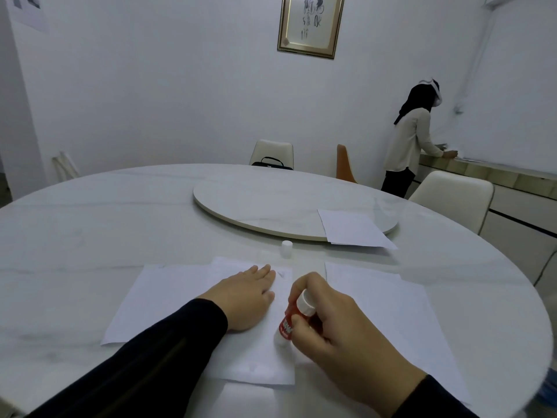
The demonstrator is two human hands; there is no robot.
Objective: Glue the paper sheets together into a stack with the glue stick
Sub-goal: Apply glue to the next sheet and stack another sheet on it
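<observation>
Glue stick (pixel 297 319), red-bodied with a white base knob, sits tilted in the right hand (pixel 328 324), whose fingers and thumb are curled round its barrel, the glue end pressed down on the top paper sheet (pixel 256 357). Held low on the barrel like this, it should steer well; the tube is small, light and rigid, though its smooth plastic could twist in the fingers if pressed hard. The left hand (pixel 245 298) lies flat, fingers straight, pressing the same sheet to the desk (pixel 90 236). That matters, since thin paper is limp, slides easily on the polished marble-like top and will likely wrinkle or drag under a tacky stick unless pinned close beside the stroke. Under the top sheet lies a wider sheet (pixel 141 303), its left part showing. Another sheet (pixel 391 312) waits just to the right, and a further one (pixel 352 229) rests partly on the round turntable (pixel 256 203) farther off. Loose sheets are best lifted by a corner or edge. The white cap (pixel 286 248) stands upright beyond the papers. Across the room a person (pixel 413 140) stands at a counter, facing away.
</observation>
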